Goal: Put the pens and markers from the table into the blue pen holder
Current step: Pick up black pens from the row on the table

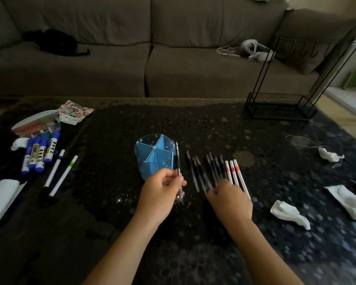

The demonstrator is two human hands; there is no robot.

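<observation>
Left hand (pixel 162 187) pinches one black pen (pixel 178 167); right hand (pixel 229 197) rests on the pen row.

Blue pen holder (pixel 152 156) — translucent, round, split into wedge compartments, all looking empty — stands mid-table (pixel 193 124). Held pen is upright just right of the holder, clear barrel, black grip. Further right of the holder: a row of black pens (pixel 203 171), then three white markers (pixel 235 173) with pink and orange bands. Right hand's fingers lie loosely spread over the row's near ends; any grip — cannot tell. Left of the holder: two white pens (pixel 60 171), a cluster of blue markers (pixel 39 155).
</observation>
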